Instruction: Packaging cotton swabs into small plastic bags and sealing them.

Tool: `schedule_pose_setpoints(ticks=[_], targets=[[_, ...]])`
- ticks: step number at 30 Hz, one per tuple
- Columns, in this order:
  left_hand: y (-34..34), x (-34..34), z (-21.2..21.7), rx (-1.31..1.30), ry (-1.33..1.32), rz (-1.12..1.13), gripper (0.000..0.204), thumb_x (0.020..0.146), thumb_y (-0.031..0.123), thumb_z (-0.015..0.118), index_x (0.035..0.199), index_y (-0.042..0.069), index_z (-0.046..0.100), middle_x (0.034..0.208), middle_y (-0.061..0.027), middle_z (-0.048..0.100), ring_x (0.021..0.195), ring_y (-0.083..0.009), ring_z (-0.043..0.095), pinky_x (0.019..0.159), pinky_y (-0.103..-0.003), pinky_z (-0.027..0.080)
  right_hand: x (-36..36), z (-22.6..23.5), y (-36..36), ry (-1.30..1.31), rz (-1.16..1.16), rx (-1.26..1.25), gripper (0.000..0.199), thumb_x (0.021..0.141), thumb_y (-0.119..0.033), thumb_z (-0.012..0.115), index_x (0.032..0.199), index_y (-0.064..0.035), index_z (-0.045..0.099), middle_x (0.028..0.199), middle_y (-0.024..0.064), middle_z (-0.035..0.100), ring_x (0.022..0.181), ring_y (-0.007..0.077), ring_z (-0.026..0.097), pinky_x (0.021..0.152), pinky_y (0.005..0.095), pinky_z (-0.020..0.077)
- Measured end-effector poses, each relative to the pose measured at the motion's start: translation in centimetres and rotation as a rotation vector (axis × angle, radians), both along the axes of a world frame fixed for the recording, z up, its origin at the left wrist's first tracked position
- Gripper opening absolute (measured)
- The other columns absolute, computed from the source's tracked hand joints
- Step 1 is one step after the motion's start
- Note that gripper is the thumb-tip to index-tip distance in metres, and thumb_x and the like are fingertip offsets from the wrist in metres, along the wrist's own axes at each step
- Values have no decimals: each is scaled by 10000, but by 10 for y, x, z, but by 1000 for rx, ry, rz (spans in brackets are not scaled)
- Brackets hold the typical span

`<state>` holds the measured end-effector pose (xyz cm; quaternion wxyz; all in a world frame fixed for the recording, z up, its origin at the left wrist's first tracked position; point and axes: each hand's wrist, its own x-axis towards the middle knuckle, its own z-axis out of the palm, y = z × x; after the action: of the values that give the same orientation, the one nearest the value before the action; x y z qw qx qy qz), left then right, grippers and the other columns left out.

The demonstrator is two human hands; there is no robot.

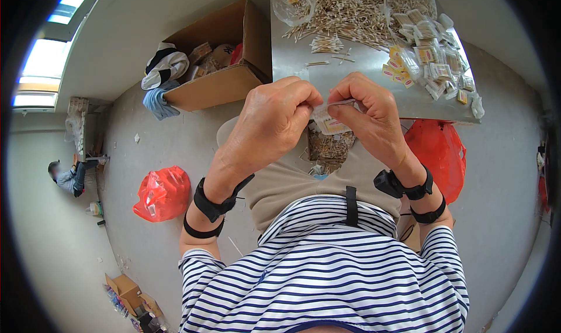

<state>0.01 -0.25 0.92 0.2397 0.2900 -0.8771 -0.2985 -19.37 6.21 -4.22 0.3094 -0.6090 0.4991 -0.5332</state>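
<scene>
Between my hands, over my lap, hangs a small clear plastic bag [332, 126] with a printed card in it. My left hand [263, 122] pinches its upper edge on one side, and my right hand [374, 114] pinches the other side. Fingers partly hide the bag's top. Just beyond is a metal table [356, 70] bearing a big heap of loose cotton swabs [345, 11]. A small bunch of swabs [326, 45] lies nearer. Filled swab packets [438, 70] pile up at the right, beside yellow-and-white cards [397, 67].
An open cardboard box [216, 87] with clothes over its side stands left of the table. Below my hands is a container of swabs [327, 149]. Red plastic bags sit at the left [163, 192] and right [438, 157]. Another person [71, 178] sits far left.
</scene>
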Motion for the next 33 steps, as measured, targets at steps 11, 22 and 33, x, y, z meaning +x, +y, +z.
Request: schedule_pose_setpoints(ticks=[11, 22, 33], targets=[[0, -1, -2, -67, -2, 2, 78, 881, -19, 620, 947, -21, 662, 833, -122, 662, 733, -220, 634, 685, -324, 511, 2, -4, -2, 10, -5, -84, 131, 788, 14, 746, 899, -2, 678, 845, 98, 650, 821, 237, 613, 713, 328, 481], [8, -1, -7, 70, 134, 127, 52, 932, -3, 554, 944, -12, 604, 830, -149, 619, 724, -279, 608, 684, -367, 501, 2, -1, 2, -368, 52, 139, 205, 841, -65, 749, 1018, 9, 679, 881, 0, 636, 815, 49, 555, 703, 241, 475], [12, -5, -12, -42, 150, 120, 69, 910, -46, 581, 956, -16, 623, 843, -139, 630, 719, -276, 616, 678, -353, 511, 7, -2, 1, -424, -49, 143, 104, 849, -41, 692, 924, 32, 688, 783, -13, 632, 728, 32, 548, 649, 215, 470]])
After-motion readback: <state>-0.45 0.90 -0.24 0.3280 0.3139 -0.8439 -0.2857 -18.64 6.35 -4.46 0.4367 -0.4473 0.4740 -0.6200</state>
